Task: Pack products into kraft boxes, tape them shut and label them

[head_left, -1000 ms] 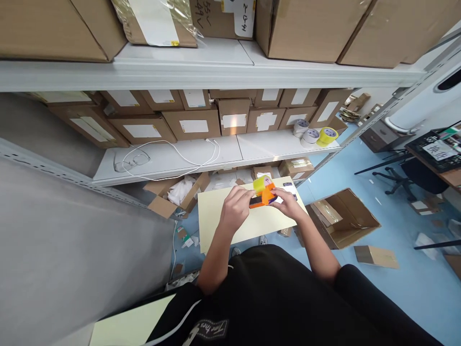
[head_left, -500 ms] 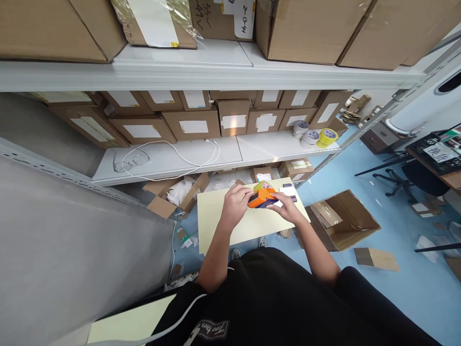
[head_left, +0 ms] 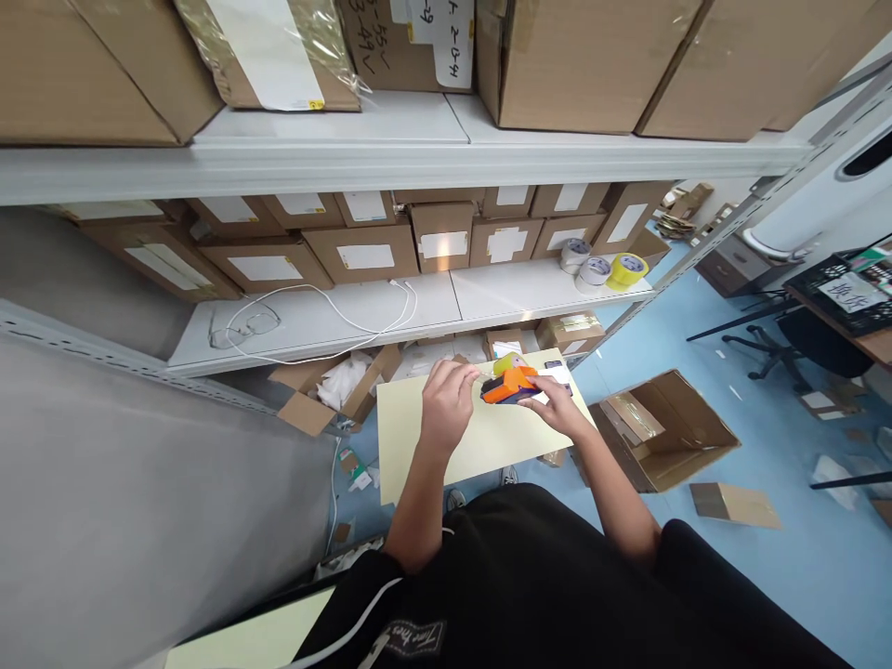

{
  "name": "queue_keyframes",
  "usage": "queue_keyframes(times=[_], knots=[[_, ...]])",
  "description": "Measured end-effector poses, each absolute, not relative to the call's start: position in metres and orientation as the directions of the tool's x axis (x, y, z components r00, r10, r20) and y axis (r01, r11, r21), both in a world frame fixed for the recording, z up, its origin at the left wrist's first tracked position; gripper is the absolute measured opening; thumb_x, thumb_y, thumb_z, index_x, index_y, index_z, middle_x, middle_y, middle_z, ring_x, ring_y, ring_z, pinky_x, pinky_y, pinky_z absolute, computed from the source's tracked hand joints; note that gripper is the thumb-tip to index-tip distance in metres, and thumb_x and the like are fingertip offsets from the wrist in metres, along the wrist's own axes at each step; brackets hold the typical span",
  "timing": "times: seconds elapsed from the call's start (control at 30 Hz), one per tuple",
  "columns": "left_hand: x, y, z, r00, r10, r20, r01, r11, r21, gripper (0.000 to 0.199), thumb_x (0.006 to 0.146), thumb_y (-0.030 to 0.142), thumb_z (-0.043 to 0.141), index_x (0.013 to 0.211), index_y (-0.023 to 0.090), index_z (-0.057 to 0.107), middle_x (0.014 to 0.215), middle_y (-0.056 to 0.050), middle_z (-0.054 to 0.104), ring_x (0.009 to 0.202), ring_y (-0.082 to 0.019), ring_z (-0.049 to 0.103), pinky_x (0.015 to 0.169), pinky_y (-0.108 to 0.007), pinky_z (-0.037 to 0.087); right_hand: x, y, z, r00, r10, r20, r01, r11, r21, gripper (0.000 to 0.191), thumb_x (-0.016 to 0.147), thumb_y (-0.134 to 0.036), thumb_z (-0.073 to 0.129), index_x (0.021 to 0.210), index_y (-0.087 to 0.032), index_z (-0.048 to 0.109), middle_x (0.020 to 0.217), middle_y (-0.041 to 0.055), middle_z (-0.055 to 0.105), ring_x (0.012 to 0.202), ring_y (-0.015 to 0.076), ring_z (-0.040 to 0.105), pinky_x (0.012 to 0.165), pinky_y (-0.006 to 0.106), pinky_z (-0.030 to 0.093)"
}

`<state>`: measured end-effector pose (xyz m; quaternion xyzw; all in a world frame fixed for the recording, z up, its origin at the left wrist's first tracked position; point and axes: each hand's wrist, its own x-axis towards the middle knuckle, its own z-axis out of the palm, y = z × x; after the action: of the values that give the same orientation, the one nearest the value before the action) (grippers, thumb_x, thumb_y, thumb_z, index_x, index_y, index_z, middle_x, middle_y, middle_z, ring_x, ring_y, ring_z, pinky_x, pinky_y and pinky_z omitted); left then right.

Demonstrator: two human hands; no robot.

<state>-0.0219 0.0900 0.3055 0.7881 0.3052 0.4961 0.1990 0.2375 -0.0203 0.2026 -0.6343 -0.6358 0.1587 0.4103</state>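
Note:
Over the pale yellow board (head_left: 432, 437), my right hand (head_left: 557, 405) holds an orange and dark blue tape dispenser (head_left: 510, 385) with a yellow tape roll (head_left: 507, 362) at its far side. My left hand (head_left: 447, 395) is closed in a pinch just left of the dispenser, apart from its body. A thin strip, likely tape, seems to run from the left fingertips to the dispenser, but it is hard to make out. Beyond the right hand, a dark flat item and white paper (head_left: 557, 372) lie on the board.
A grey shelf (head_left: 502, 295) ahead carries labelled boxes, a white cable (head_left: 313, 288), glasses and tape rolls (head_left: 628, 269). An open carton (head_left: 348, 390) stands left of the board, and a large open box (head_left: 687, 432) sits on the floor at right.
My left hand has moved left, away from the dispenser, opening a gap between them. The dispenser stays in my right hand. The camera view has shifted slightly.

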Motion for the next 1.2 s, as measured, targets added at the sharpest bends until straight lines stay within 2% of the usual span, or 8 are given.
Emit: queue_keyframes(times=[0.23,0.33,0.43,0.57,0.63,0.87,1.03,1.2], knots=[[-0.013,0.122,0.317,0.236,0.724,0.648,0.294,-0.689,0.662,0.02,0.103,0.033,0.063,0.097,0.022,0.079,0.093,-0.003,0.076,0.088,-0.017,0.072,0.086,-0.031,0.058,0.261,-0.017,0.183,0.219,0.912,0.347,0.689,0.107,-0.716,0.058,0.093,-0.069,0.066,0.13,-0.025,0.07,0.121,0.0157,0.076,0.115,0.035,0.069,0.099,0.054,0.056],[0.002,0.119,0.313,0.226,0.733,0.642,0.375,-0.674,0.637,0.028,0.103,0.037,0.063,0.123,0.022,0.075,0.1,-0.006,0.079,0.098,-0.021,0.073,0.096,-0.034,0.057,0.268,-0.009,0.18,0.258,0.882,0.393,0.72,0.096,-0.687,0.055,0.096,-0.066,0.065,0.131,-0.024,0.069,0.121,0.0163,0.075,0.114,0.0352,0.069,0.101,0.055,0.055],[0.02,0.11,0.304,0.182,0.752,0.634,0.48,-0.63,0.61,0.051,0.104,0.038,0.06,0.152,0.019,0.056,0.117,-0.012,0.079,0.112,-0.024,0.074,0.105,-0.037,0.056,0.277,0.001,0.179,0.27,0.86,0.433,0.762,0.084,-0.642,0.051,0.098,-0.06,0.064,0.133,-0.023,0.067,0.12,0.0167,0.075,0.111,0.0351,0.069,0.101,0.056,0.054],[0.036,0.103,0.297,0.01,0.801,0.599,0.598,-0.485,0.638,0.066,0.103,0.05,0.058,0.159,0.018,0.046,0.162,-0.021,0.048,0.128,-0.033,0.068,0.097,-0.04,0.061,0.298,0.021,0.176,0.277,0.823,0.496,0.813,0.074,-0.578,0.047,0.101,-0.053,0.061,0.135,-0.021,0.064,0.12,0.0179,0.073,0.112,0.0362,0.068,0.101,0.057,0.052],[0.04,0.106,0.298,-0.037,0.811,0.584,0.607,-0.446,0.658,0.066,0.103,0.052,0.056,0.16,0.021,0.046,0.17,-0.02,0.035,0.124,-0.033,0.07,0.091,-0.038,0.064,0.315,0.034,0.175,0.29,0.807,0.515,0.824,0.064,-0.563,0.047,0.102,-0.051,0.059,0.138,-0.02,0.062,0.123,0.0186,0.071,0.116,0.0368,0.067,0.102,0.058,0.051],[0.059,0.117,0.298,0.116,0.885,0.45,0.559,-0.433,0.707,0.06,0.105,0.047,0.054,0.161,0.027,0.043,0.152,-0.014,0.059,0.107,-0.022,0.075,0.087,-0.035,0.066,0.382,0.108,0.169,0.335,0.784,0.523,0.836,0.009,-0.549,0.045,0.101,-0.045,0.056,0.135,-0.016,0.061,0.119,0.0188,0.069,0.113,0.0363,0.064,0.102,0.057,0.05],[0.073,0.112,0.289,0.126,0.907,0.403,0.606,-0.392,0.693,0.057,0.105,0.043,0.055,0.16,0.03,0.044,0.151,-0.012,0.06,0.107,-0.022,0.074,0.087,-0.037,0.066,0.414,0.185,0.177,0.379,0.841,0.386,0.842,-0.139,-0.522,0.045,0.097,-0.03,0.057,0.137,-0.012,0.061,0.122,0.0216,0.068,0.116,0.0357,0.058,0.107,0.055,0.044],[0.074,0.105,0.284,0.114,0.925,0.363,0.657,-0.345,0.671,0.056,0.105,0.039,0.055,0.158,0.029,0.046,0.152,-0.011,0.059,0.109,-0.022,0.074,0.087,-0.036,0.065,0.426,0.234,0.182,0.339,0.918,0.208,0.884,-0.235,-0.405,0.048,0.092,-0.017,0.055,0.139,-0.005,0.059,0.126,0.0228,0.066,0.123,0.032,0.051,0.115,0.053,0.031]])
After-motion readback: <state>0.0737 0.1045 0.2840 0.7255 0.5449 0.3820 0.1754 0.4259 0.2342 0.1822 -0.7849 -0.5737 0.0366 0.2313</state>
